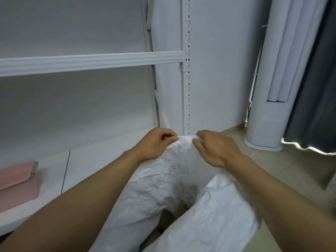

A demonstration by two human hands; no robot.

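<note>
Pinching the bag (163, 180) rim, left hand (154, 144) and right hand (216, 148) curl fingers on it, likely spreading the mouth open.

Two hands are counted, the left hand (154, 144) and the right hand (216, 148). One bag (160, 180), one pouch (16, 174) and one curtain (312, 88) are seen.
</note>
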